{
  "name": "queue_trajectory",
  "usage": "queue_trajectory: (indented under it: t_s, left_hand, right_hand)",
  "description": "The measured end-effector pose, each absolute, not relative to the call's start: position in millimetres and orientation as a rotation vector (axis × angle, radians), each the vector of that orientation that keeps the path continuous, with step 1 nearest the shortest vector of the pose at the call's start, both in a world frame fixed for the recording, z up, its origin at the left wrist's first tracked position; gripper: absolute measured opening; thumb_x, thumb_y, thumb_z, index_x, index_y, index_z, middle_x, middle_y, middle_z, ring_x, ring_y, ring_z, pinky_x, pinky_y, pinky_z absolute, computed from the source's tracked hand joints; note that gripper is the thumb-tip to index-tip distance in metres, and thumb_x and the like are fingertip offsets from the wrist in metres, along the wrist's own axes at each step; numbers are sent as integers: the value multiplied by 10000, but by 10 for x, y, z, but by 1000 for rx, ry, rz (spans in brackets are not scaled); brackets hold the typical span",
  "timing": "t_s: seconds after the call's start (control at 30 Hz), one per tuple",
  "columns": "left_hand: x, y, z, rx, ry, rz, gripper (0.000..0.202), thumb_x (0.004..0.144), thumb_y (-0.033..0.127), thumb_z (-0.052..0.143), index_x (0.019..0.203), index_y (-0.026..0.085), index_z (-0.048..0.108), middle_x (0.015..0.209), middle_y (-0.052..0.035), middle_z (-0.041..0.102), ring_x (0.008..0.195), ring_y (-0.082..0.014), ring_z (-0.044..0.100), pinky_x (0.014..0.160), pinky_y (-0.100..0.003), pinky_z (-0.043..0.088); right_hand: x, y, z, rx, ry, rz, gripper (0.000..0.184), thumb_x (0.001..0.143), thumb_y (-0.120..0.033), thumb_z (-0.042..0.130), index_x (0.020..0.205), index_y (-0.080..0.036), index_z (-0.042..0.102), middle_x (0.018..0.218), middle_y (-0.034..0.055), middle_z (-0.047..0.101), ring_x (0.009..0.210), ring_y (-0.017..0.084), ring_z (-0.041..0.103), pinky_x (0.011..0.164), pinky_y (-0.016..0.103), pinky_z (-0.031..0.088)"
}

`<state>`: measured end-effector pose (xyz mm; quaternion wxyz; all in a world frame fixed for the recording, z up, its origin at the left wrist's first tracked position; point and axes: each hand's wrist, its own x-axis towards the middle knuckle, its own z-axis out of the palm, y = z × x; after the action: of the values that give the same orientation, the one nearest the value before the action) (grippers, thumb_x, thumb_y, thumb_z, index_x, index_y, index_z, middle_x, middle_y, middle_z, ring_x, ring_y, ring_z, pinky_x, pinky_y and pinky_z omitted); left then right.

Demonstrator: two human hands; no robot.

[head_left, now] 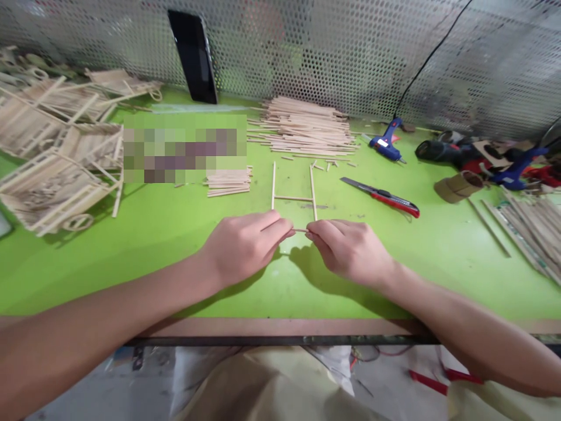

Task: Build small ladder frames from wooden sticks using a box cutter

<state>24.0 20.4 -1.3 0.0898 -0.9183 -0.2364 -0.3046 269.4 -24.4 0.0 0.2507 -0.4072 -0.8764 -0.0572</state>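
Observation:
Between my two hands runs a short thin wooden stick (300,230), pinched at either end. My left hand (245,241) has its fingers closed on the left end, my right hand (350,248) on the right end. Just beyond them lies an H-shaped frame of wooden sticks (293,198), with two long sides and one crosspiece. The near ends of its sides reach to my fingers, which hide how the held stick meets them. To the right of the frame rests a utility knife (381,196) with a red and black handle, blade out.
Sticks are piled at the back (307,128), with a bundle of shorter sticks (229,181) nearer. A blue glue gun (386,142) and a cardboard tube (458,187) stand right. Wooden models (56,187) crowd the left. A phone (193,58) leans against the perforated metal panel (307,52).

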Motion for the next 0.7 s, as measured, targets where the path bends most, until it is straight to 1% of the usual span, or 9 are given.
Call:
queue_trajectory:
  t_s: [0.13, 0.27, 0.37, 0.5, 0.63, 0.7]
  left_hand:
    - [242, 195, -30, -2716, -744, -893, 355, 1164, 289, 459, 951, 195, 727, 774, -1, 695, 579, -140, 605, 481, -296, 381]
    - [252, 186, -36, -2726, -784, -856, 380, 1170, 304, 438, 951, 201, 731, 776, -9, 691, 565, -135, 598, 479, -289, 362]
    - [259, 177, -29, -2717, -777, -875, 360, 1163, 276, 452, 949, 188, 727, 779, -10, 693, 563, -136, 602, 474, -288, 362]
    - [262, 178, -26, -2689, -726, -904, 330, 1156, 260, 473, 957, 173, 722, 780, -3, 695, 557, -138, 600, 466, -288, 365]
    - [277, 172, -53, -2706, -681, -887, 342, 1168, 272, 442, 1002, 171, 724, 784, 1, 703, 568, -137, 607, 476, -292, 355]
    - [284, 162, -68, -2733, -694, -851, 333, 1168, 265, 440, 1021, 171, 723, 790, 2, 712, 568, -137, 611, 467, -301, 322]
  right_hand:
    - [2675, -237, -15, -1122, -2359, -186, 317, 1140, -212, 437, 967, -173, 700, 689, 12, 697, 573, 122, 567, 533, 262, 346]
    - [2664, -241, -26, -1138, -2353, -192, 315, 1136, -216, 447, 944, -169, 693, 674, 13, 687, 558, 124, 551, 526, 272, 322]
    - [2653, -247, -21, -1134, -2348, -192, 312, 1137, -210, 458, 928, -162, 684, 656, 9, 672, 545, 121, 539, 519, 276, 302]
    - [2657, -244, 20, -1087, -2349, -218, 312, 1142, -201, 453, 941, -165, 688, 694, 1, 699, 563, 109, 561, 527, 263, 325]
    - [2701, -228, 83, -1074, -2427, -279, 295, 1132, -235, 485, 933, -182, 696, 691, -17, 676, 572, 113, 536, 511, 282, 266]
    - [2728, -220, 103, -1066, -2494, -311, 302, 1125, -209, 478, 915, -188, 695, 708, -12, 669, 600, 122, 527, 521, 297, 240]
